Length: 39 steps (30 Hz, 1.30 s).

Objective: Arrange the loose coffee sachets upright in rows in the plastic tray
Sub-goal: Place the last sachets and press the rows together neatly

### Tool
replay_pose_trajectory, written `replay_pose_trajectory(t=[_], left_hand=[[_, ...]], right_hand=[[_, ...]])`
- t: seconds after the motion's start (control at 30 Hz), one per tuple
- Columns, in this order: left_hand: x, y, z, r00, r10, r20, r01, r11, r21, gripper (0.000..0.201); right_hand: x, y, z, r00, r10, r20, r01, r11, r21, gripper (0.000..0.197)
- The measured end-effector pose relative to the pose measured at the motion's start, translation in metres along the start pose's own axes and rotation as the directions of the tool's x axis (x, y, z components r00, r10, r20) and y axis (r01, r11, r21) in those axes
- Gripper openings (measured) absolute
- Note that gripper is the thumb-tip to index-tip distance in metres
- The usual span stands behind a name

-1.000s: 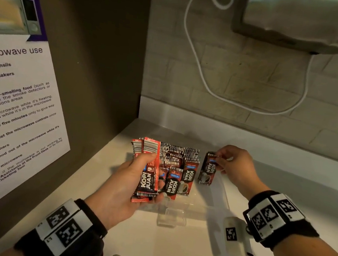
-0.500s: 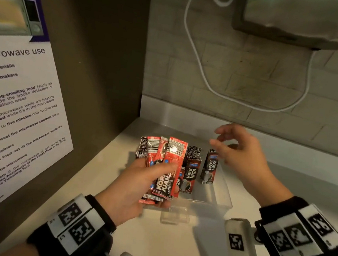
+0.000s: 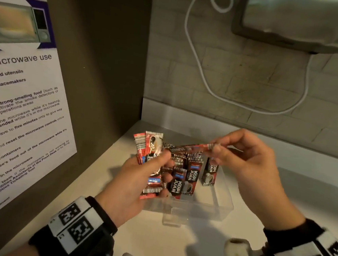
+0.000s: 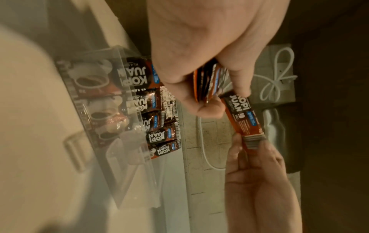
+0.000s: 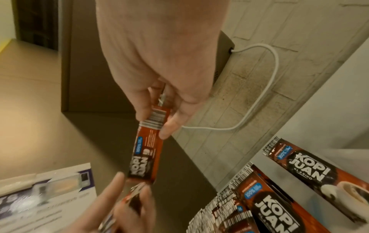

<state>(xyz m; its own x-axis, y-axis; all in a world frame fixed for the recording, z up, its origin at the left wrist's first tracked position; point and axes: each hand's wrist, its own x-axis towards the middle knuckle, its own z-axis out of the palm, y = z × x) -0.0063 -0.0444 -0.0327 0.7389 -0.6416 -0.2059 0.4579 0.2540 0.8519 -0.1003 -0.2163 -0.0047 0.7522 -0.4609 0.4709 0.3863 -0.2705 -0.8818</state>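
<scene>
Your left hand (image 3: 136, 178) has its fingers clamped around a fanned bundle of sachets (image 3: 150, 163) above the near-left corner of the plastic tray (image 3: 221, 207). Just right, your right hand (image 3: 249, 164) pinches one sachet (image 3: 191, 147) by its crimped end, the other end at the bundle. These look light, thin and slick, probably floppy; hold near the stiff seal. Rows of sachets (image 3: 188, 171) stand upright in the tray on the bench (image 3: 173, 250).
</scene>
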Motion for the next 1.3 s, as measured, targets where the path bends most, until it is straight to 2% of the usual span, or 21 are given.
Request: replay_pose_trajectory(t=[0.1, 0.2, 0.3, 0.37, 0.4, 0.47, 0.53, 0.6, 0.67, 0.77, 0.87, 0.97, 1.03, 1.1, 1.2, 1.3], left_hand=[[0.004, 0.005, 0.002, 0.999, 0.014, -0.045, -0.021, 0.990, -0.138, 0.026], [0.009, 0.006, 0.003, 0.991, 0.090, -0.098, -0.102, 0.987, -0.123, 0.017], [0.009, 0.004, 0.002, 0.979, 0.166, -0.116, -0.171, 0.985, -0.037, 0.020], [0.006, 0.001, 0.002, 0.979, 0.191, -0.071, -0.185, 0.979, 0.087, 0.025], [0.004, -0.002, 0.004, 0.980, 0.197, -0.034, -0.189, 0.969, 0.158, 0.028], [0.001, -0.007, 0.009, 0.979, 0.205, 0.014, -0.202, 0.944, 0.260, 0.032], [-0.001, -0.010, 0.012, 0.975, 0.221, 0.030, -0.220, 0.932, 0.289, 0.034], [-0.003, -0.012, 0.010, 0.974, 0.221, 0.042, -0.223, 0.925, 0.306, 0.036], [-0.004, -0.014, 0.007, 0.981, 0.185, 0.061, -0.195, 0.922, 0.335, 0.039], [-0.003, -0.015, 0.004, 0.992, 0.113, 0.051, -0.122, 0.954, 0.275, 0.026], [-0.001, -0.009, 0.001, 1.000, 0.023, 0.003, -0.024, 0.988, 0.150, 0.016], [-0.001, -0.004, -0.006, 0.998, -0.057, 0.032, 0.053, 0.992, 0.114, 0.016], [-0.001, -0.003, -0.010, 0.994, -0.088, 0.058, 0.080, 0.989, 0.123, 0.018], [-0.001, -0.003, -0.012, 0.991, -0.111, 0.077, 0.099, 0.985, 0.142, 0.021], [-0.001, -0.004, -0.013, 0.990, -0.116, 0.080, 0.103, 0.983, 0.152, 0.021], [0.000, -0.005, -0.013, 0.991, -0.118, 0.070, 0.107, 0.984, 0.142, 0.019]], right_hand=[[-0.015, 0.009, 0.003, 0.967, -0.139, 0.212, 0.159, 0.984, -0.081, 0.018], [-0.025, 0.020, 0.002, 0.946, -0.104, 0.309, 0.185, 0.951, -0.248, 0.018], [-0.029, 0.016, 0.002, 0.938, -0.040, 0.345, 0.130, 0.962, -0.242, 0.030], [-0.023, 0.008, 0.005, 0.951, 0.092, 0.294, -0.005, 0.959, -0.285, 0.038], [-0.020, 0.005, 0.009, 0.947, 0.173, 0.270, -0.067, 0.930, -0.360, 0.039], [-0.014, 0.003, 0.016, 0.918, 0.279, 0.283, -0.098, 0.850, -0.518, 0.037], [-0.013, 0.002, 0.022, 0.891, 0.340, 0.302, -0.129, 0.826, -0.548, 0.030], [-0.013, 0.003, 0.021, 0.889, 0.349, 0.298, -0.166, 0.850, -0.500, 0.020], [-0.013, 0.003, 0.019, 0.908, 0.336, 0.250, -0.207, 0.879, -0.430, 0.011], [-0.005, 0.001, 0.011, 0.946, 0.302, 0.120, -0.261, 0.925, -0.276, 0.004], [0.016, 0.006, -0.015, 0.965, 0.239, -0.106, -0.257, 0.942, -0.215, 0.020], [0.035, 0.026, -0.044, 0.947, 0.198, -0.254, -0.274, 0.910, -0.311, 0.019], [0.038, 0.042, -0.055, 0.934, 0.251, -0.255, -0.327, 0.888, -0.324, 0.015], [0.036, 0.057, -0.061, 0.933, 0.308, -0.185, -0.355, 0.866, -0.352, 0.026], [0.031, 0.073, -0.064, 0.930, 0.359, -0.077, -0.358, 0.843, -0.402, 0.034], [0.030, 0.082, -0.063, 0.929, 0.366, -0.060, -0.345, 0.795, -0.499, 0.034]])
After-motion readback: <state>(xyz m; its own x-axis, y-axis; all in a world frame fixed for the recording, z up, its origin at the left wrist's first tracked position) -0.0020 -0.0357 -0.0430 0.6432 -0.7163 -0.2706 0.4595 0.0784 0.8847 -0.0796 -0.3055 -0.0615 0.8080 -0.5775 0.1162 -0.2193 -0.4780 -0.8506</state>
